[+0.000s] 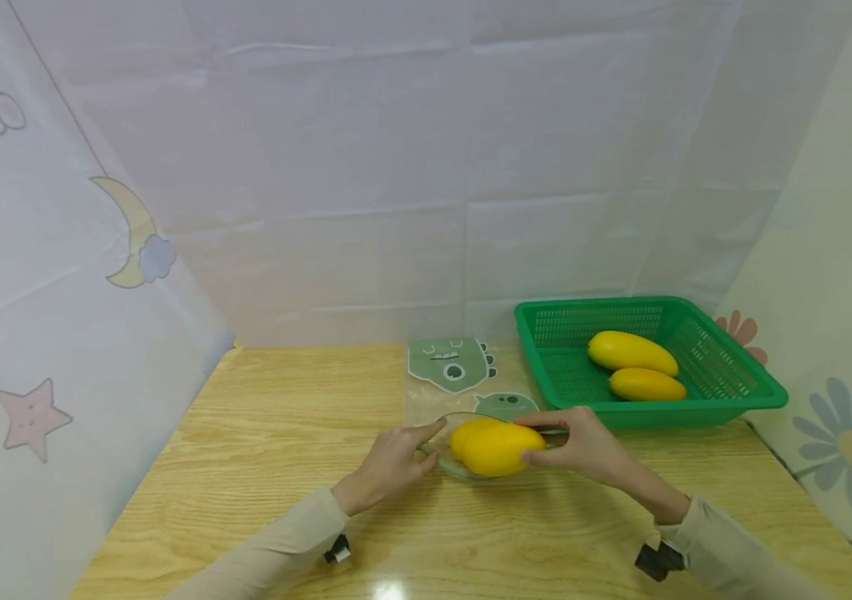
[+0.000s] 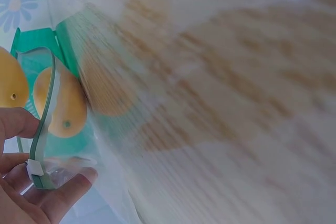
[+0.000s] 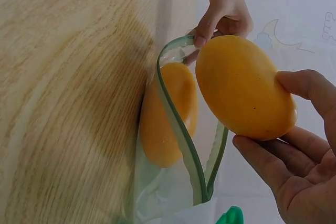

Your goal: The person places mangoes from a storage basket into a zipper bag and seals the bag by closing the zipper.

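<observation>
right grip point(image 1: 582, 448) pinches a smooth, oval yellow fruit point(image 3: 244, 87); left grip point(image 1: 390, 465) holds clear bag point(image 3: 157, 195)

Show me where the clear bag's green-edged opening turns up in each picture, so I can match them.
Head: the bag's opening is low in the picture, just right of centre.
Left wrist: the bag's opening is near the left edge, below mid-height.
Right wrist: the bag's opening is close to the middle, its long edge slanting down to the right.
Shared landmark: the left hand, at the opening's edge each time.
</observation>
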{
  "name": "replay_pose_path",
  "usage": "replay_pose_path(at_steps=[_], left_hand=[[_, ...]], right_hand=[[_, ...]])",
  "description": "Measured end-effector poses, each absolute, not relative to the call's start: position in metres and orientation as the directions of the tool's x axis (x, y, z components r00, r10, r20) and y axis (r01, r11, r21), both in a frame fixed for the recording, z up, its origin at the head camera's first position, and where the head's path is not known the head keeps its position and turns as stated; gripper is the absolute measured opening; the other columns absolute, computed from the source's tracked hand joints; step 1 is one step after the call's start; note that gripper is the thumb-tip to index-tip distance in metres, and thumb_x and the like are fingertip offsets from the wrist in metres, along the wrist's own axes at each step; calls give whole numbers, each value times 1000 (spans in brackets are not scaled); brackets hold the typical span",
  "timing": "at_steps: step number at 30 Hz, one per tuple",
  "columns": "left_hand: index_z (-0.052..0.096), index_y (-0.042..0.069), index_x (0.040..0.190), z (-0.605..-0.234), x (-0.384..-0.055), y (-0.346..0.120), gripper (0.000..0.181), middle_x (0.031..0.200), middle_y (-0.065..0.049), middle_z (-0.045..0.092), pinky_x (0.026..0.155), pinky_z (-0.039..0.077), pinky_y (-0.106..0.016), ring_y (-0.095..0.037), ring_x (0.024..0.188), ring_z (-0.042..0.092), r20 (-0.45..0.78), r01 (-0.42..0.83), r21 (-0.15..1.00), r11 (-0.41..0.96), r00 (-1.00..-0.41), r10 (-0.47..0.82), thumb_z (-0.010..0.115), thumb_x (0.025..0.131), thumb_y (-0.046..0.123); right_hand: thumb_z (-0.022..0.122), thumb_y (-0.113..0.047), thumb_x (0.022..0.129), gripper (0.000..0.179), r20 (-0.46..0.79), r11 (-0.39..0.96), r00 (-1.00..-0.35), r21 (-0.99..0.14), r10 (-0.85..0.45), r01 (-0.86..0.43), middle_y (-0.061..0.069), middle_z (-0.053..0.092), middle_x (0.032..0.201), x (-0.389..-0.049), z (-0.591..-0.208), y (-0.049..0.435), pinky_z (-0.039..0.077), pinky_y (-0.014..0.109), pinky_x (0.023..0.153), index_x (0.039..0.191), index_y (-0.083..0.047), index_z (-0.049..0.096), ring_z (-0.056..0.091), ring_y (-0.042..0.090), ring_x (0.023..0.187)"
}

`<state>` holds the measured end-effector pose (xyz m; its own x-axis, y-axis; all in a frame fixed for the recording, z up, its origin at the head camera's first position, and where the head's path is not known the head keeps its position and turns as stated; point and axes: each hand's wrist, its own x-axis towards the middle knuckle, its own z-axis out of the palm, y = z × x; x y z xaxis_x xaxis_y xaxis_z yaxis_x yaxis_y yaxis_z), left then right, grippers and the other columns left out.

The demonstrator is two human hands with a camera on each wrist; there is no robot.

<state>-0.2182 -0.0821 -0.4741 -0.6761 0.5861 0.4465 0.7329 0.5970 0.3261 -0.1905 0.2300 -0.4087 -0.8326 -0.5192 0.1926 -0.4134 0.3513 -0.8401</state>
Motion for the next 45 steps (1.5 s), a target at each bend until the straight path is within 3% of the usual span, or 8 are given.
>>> replay_pose_path(at_steps=[7, 12, 14, 20, 28, 36, 45], left_hand=[[62, 3, 133, -475, -217, -82, 50, 105, -12, 74, 38, 19, -11, 4, 44, 16, 460, 741, 309, 596, -665, 589, 77, 85, 8], [62, 3, 133, -474, -216, -82, 51, 80, -3, 71, 37, 18, -11, 4, 43, 15, 464, 743, 296, 601, -662, 589, 77, 85, 9], [62, 2, 132, -474, -216, -82, 51, 78, -3, 70, 37, 17, -11, 4, 43, 15, 474, 749, 289, 596, -653, 591, 77, 84, 8], [62, 0, 131, -477, -218, -82, 51, 97, -12, 74, 37, 17, -11, 4, 44, 15, 508, 774, 273, 572, -621, 598, 79, 83, 6], [62, 2, 132, -479, -219, -82, 54, 109, -10, 73, 38, 18, -10, 7, 45, 15, 527, 783, 251, 569, -604, 598, 81, 81, 7], [62, 4, 133, -478, -219, -82, 55, 112, -9, 72, 38, 18, -10, 6, 45, 15, 521, 777, 247, 579, -611, 596, 80, 82, 8], [62, 4, 133, -478, -218, -81, 56, 115, -9, 71, 37, 18, -9, 7, 44, 15, 535, 784, 252, 567, -601, 593, 81, 80, 5]], right_hand=[[80, -18, 85, 46, 205, 388, -831, -809, -517, -441, 21, 67, 119, -193, -417, 230, 57, 32, 80, 122, 6, 66, 66, 30, 104], [80, -15, 84, 45, 230, 378, -826, -804, -514, -459, 23, 67, 118, -192, -421, 228, 57, 33, 80, 120, 9, 66, 66, 32, 104], [81, -14, 84, 45, 238, 367, -827, -809, -509, -459, 23, 67, 118, -192, -422, 227, 57, 35, 80, 120, 9, 66, 66, 33, 104], [81, -16, 83, 45, 260, 381, -830, -793, -494, -476, 22, 67, 118, -192, -426, 222, 57, 32, 79, 119, 7, 67, 66, 34, 104], [82, -15, 81, 46, 367, 444, -780, -665, -507, -601, 23, 68, 115, -189, -432, 213, 57, 28, 77, 117, 10, 67, 68, 31, 97], [84, -16, 79, 46, 454, 556, -748, -501, -484, -664, 17, 70, 113, -182, -436, 205, 58, 29, 74, 117, 5, 69, 68, 25, 92], [86, -15, 76, 47, 482, 619, -756, -445, -444, -647, 14, 71, 112, -181, -442, 199, 58, 30, 74, 117, 2, 71, 68, 23, 93]])
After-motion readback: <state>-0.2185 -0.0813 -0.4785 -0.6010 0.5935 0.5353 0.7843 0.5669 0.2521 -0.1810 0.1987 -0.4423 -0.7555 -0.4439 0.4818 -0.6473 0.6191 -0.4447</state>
